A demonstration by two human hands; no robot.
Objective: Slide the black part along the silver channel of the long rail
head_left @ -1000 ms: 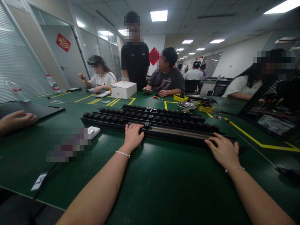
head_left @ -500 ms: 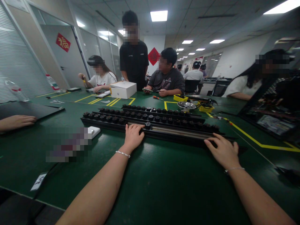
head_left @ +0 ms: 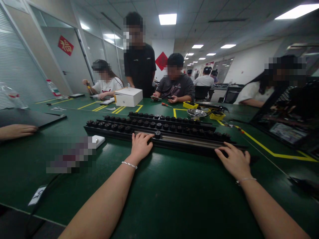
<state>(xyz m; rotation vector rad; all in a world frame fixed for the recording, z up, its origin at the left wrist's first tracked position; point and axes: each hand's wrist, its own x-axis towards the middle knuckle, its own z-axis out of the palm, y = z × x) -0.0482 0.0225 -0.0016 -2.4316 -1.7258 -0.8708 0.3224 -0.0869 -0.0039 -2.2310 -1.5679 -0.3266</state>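
1. Far left, a co-worker's hand [head_left: 15, 131] lies flat on the green table [head_left: 159, 196] beside a dark flat panel [head_left: 30, 117]. It is not the wearer's.
2. Near it, a small white box [head_left: 99, 140] sits just off the left end of the nearest black rail [head_left: 174, 141].
3. The left hand [head_left: 140, 146] rests palm down on that rail's near edge, fingers loosely spread and holding nothing. One round black cap [head_left: 158, 134] stands on the rail just right of its fingertips.
4. The rail's long axis runs left to right across the table, angling slightly nearer toward the right. It lies directly beyond both hands.
5. The right hand [head_left: 233, 161] presses on the rail's right end, fingers apart, gripping nothing.
6. Three black rails lie side by side; the two farther rails [head_left: 159, 124] are studded with caps, too many to count.
7. Also on the table: one white carton [head_left: 128, 96], one metal dish [head_left: 196, 113] and two yellow trays [head_left: 190, 105].
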